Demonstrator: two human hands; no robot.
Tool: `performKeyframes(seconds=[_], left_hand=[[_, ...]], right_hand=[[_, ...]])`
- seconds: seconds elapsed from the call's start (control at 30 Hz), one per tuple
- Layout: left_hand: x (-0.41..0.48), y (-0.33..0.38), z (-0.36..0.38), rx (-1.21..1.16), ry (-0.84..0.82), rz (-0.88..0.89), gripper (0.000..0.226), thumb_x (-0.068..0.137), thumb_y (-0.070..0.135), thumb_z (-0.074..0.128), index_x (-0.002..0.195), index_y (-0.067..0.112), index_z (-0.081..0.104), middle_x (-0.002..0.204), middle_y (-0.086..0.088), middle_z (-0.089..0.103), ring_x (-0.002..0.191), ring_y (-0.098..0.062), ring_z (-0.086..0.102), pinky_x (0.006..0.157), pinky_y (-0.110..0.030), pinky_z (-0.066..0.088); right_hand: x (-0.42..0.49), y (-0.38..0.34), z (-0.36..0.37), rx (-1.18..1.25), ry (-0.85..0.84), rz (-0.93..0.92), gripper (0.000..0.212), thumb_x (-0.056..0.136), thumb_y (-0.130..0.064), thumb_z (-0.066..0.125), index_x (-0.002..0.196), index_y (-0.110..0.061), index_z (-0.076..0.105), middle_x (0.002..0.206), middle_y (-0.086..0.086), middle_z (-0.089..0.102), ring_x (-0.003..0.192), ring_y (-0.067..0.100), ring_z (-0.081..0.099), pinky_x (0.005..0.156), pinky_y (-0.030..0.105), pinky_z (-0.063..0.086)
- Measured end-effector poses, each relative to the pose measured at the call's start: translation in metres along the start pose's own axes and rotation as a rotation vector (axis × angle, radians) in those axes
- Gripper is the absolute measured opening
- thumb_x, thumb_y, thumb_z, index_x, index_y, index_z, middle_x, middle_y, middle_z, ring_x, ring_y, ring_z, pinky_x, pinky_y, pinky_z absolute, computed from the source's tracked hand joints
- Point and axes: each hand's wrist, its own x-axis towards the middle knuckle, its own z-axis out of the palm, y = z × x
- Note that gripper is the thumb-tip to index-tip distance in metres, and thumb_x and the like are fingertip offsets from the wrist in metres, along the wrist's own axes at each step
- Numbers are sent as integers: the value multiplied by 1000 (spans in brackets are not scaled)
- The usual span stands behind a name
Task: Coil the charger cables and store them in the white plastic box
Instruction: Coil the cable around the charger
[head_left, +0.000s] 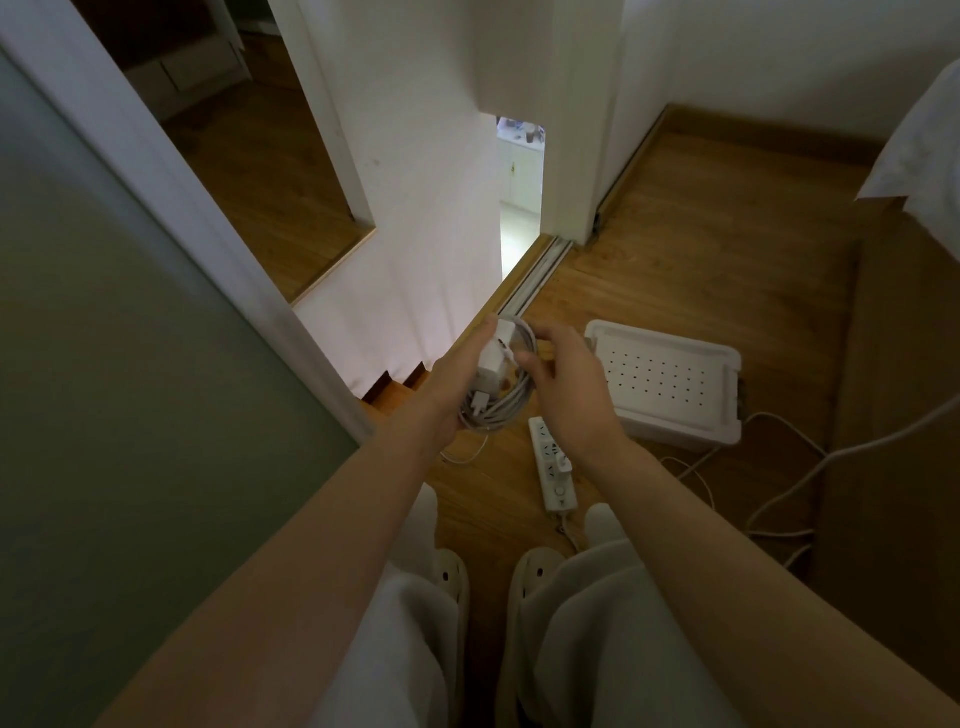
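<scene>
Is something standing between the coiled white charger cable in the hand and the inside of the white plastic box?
Seemingly yes: a perforated white lid covers the white plastic box on the floor. The coiled white charger cable, gripped by the left hand, cannot enter until it comes off.

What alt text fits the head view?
A person's left hand holds a coiled white charger cable with its adapter, the right hand close beside it. A white plastic box and power strip lie on the floor.

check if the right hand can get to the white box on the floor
Probably yes: the right hand is beside the white box with nothing between them, though the box sits lower on the floor, so it would have to reach down.
</scene>
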Motion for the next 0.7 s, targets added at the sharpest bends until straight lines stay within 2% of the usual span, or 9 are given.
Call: performKeyframes(seconds=[0.07, 0.17, 0.23, 0.37, 0.53, 0.6, 0.7], left_hand=[[2, -1, 1, -31, 26, 5, 89, 53, 82, 56, 121, 26, 59, 116, -14, 65, 106, -31, 63, 93, -51, 50], [2, -2, 3, -22, 19, 7, 90, 52, 84, 54, 120, 25, 59, 114, -15, 66, 108, -33, 62, 97, -52, 47], [2, -1, 4, 10, 19, 4, 82, 61, 83, 48, 116, 24, 61, 113, -16, 66, 109, -34, 62, 97, -52, 47], [1, 0, 6, 29, 28, 20, 67, 76, 77, 42, 115, 25, 60, 113, -16, 65, 108, -33, 62, 95, -50, 49], [-5, 2, 10, -37, -1, 2, 78, 65, 77, 50, 120, 23, 59, 117, -17, 64, 108, -33, 62, 95, -51, 49], [-5, 2, 9, -86, -13, -8, 76, 67, 73, 53, 121, 20, 60, 118, -18, 63, 109, -33, 61, 97, -51, 47], [-6, 2, 8, -110, -43, 19, 59, 84, 62, 49, 122, 19, 59, 119, -18, 62, 105, -30, 62, 95, -46, 50]], right_hand=[[-2, -2, 0, 24, 0, -29, 45, 94, -11, 51, 135, -28, 41, 125, 0, 55, 110, 14, 55, 92, 34, 50], [-1, 1, 1, -112, 20, -71, 23, 94, -12, 50, 115, -20, 58, 117, 3, 57, 103, 18, 56, 89, 36, 51], [0, 3, 0, -138, 31, -61, 16, 93, -11, 54, 106, -15, 61, 112, 2, 58, 99, 17, 57, 87, 34, 51], [-3, 2, -1, -111, 77, -57, 27, 91, -7, 57, 116, -16, 55, 110, 0, 61, 95, 13, 58, 81, 29, 53], [-2, -2, -3, 39, 104, 17, 35, 90, -4, 58, 119, -16, 43, 111, -5, 56, 88, 8, 58, 64, 15, 51], [-1, -2, -3, 41, 97, 26, 36, 90, -4, 57, 120, -16, 41, 113, -2, 57, 89, 11, 60, 66, 19, 54], [-1, 1, -2, -2, 59, 14, 36, 90, -2, 55, 121, -17, 42, 119, 1, 57, 100, 15, 58, 78, 30, 57]])
